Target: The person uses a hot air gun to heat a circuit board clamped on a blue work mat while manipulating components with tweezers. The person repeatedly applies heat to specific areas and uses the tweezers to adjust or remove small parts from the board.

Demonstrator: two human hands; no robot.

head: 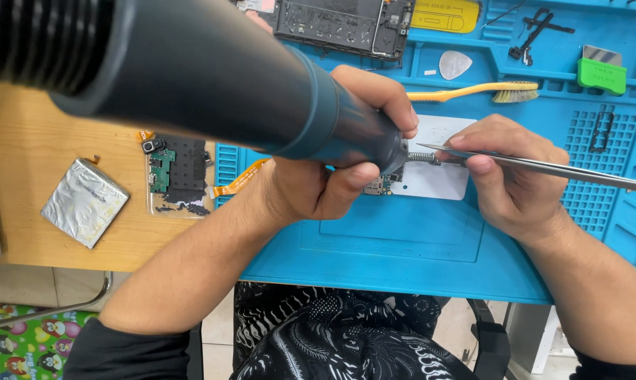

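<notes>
Left hand (318, 179) gripping hot-air tool (261, 91); right hand (511, 176) pinching tweezers (543, 167) over circuit board (381, 184); blue mat (402, 246) front edge unobstructed.

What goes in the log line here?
left hand: grips hot-air tool | right hand: holds tweezers | circuit board on blue mat

There is one camera. It sits on the person's head and looks almost straight down. It is very close to the work, so a big dark grey tube-shaped tool (212, 77) fills the top left and looks blurry near the lens. The bright blue rubber mat (402, 246) on the pale wooden worktop (22, 141) fills the middle. The person's lap and a bit of floor show at the bottom edge.
</notes>
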